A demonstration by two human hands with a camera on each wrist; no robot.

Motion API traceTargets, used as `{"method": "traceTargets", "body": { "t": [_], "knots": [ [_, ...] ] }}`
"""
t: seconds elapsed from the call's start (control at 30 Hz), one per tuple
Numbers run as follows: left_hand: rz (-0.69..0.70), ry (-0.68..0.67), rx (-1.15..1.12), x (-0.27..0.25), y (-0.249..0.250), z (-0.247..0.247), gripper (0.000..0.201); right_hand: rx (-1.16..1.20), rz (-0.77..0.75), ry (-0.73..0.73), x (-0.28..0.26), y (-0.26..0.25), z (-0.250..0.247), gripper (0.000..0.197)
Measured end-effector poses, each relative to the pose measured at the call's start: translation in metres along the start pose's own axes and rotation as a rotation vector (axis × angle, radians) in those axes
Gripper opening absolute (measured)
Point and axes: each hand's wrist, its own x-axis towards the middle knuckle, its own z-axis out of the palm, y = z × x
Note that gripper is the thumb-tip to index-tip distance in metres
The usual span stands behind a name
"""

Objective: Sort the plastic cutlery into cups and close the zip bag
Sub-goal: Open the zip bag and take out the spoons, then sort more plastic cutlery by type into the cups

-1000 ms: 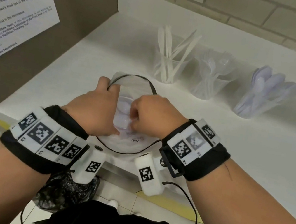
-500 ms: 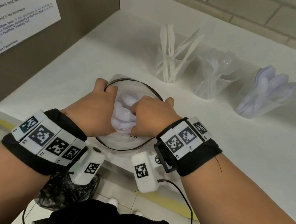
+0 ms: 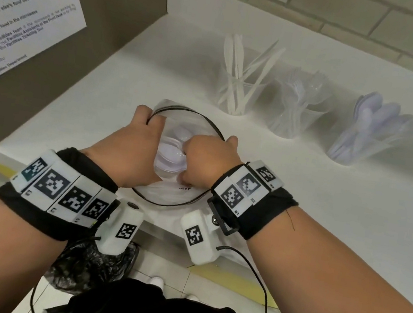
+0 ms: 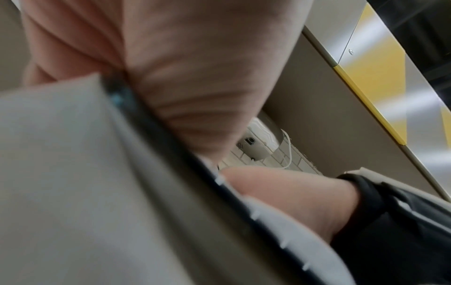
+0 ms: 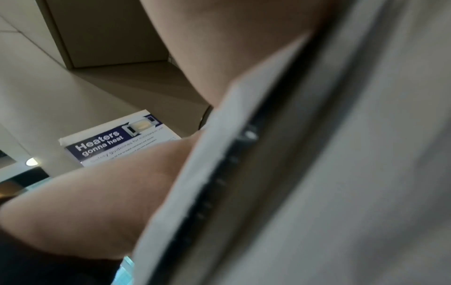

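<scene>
A clear zip bag (image 3: 166, 196) with a black zip rim lies near the counter's front edge, its mouth pulled wide. My left hand (image 3: 137, 140) grips the rim's left side. My right hand (image 3: 206, 156) reaches into the mouth, its fingers curled round a bunch of clear plastic spoons (image 3: 172, 151) and its thumb by the right rim. The left wrist view shows my palm (image 4: 195, 67) against the zip strip (image 4: 171, 146). In the right wrist view the zip strip (image 5: 219, 183) runs across, blurred. At the back stand three clear cups holding knives (image 3: 237, 91), forks (image 3: 296, 108) and spoons (image 3: 366, 133).
A brown cabinet side (image 3: 110, 5) with a printed notice (image 3: 20, 8) rises at the left. A tiled wall (image 3: 357, 18) closes off the back. The white counter (image 3: 328, 202) spreads to the right. Below the counter's edge hangs a dark plastic bag (image 3: 91, 262).
The bag's mouth has opened wider. My right hand has shifted right and away, and the bunch of spoons has risen into the mouth. My left hand has slid further along the rim.
</scene>
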Motion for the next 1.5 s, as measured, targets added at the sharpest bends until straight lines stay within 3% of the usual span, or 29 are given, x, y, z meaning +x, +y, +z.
{"method": "traceTargets", "body": {
  "t": [0.23, 0.33, 0.4, 0.53, 0.63, 0.77, 0.9, 0.97, 1.07, 1.17, 1.27, 1.4, 1.5],
  "knots": [
    [-0.064, -0.011, -0.017, 0.000, -0.006, -0.013, 0.074, 0.043, -0.013, -0.067, -0.003, 0.001, -0.010, 0.030],
    [-0.097, -0.037, -0.007, 0.000, -0.012, -0.018, 0.068, 0.126, -0.073, -0.078, -0.008, 0.007, -0.015, 0.013],
    [-0.103, -0.047, -0.015, 0.001, -0.016, -0.018, 0.069, 0.233, -0.106, -0.074, -0.013, 0.013, -0.021, 0.021],
    [-0.054, -0.043, -0.032, 0.006, -0.021, -0.018, 0.077, 0.549, -0.131, 0.024, -0.024, 0.020, -0.028, 0.025],
    [-0.018, -0.055, -0.022, 0.011, -0.024, -0.016, 0.089, 0.784, -0.172, 0.110, -0.024, 0.021, -0.030, 0.003],
    [-0.011, -0.120, 0.034, 0.017, -0.027, -0.012, 0.088, 1.047, -0.258, 0.336, -0.022, 0.019, -0.040, 0.018],
    [-0.113, -0.075, 0.059, 0.023, -0.029, -0.024, 0.067, 1.530, -0.225, 0.665, -0.021, 0.017, -0.067, 0.017],
    [-0.207, -0.010, 0.095, 0.028, -0.040, -0.037, 0.072, 1.754, -0.226, 0.762, -0.022, 0.025, -0.082, 0.019],
    [-0.398, 0.088, 0.082, 0.033, -0.065, -0.057, 0.090, 1.911, -0.218, 0.765, -0.025, 0.039, -0.086, 0.019],
    [-0.509, 0.120, 0.025, 0.033, -0.081, -0.067, 0.094, 1.917, -0.115, 0.645, -0.023, 0.042, -0.068, 0.014],
    [-0.427, 0.178, -0.020, 0.028, -0.079, -0.070, 0.071, 1.929, -0.037, 0.464, -0.023, 0.036, -0.046, 0.011],
    [-0.029, 0.533, -0.113, 0.011, -0.049, -0.070, 0.040, 1.935, 0.014, 0.359, -0.025, 0.034, -0.026, 0.015],
    [0.147, 0.661, -0.074, -0.004, -0.013, -0.061, 0.036, 1.948, 0.004, 0.299, -0.027, 0.034, -0.025, 0.016]
  ]
}}
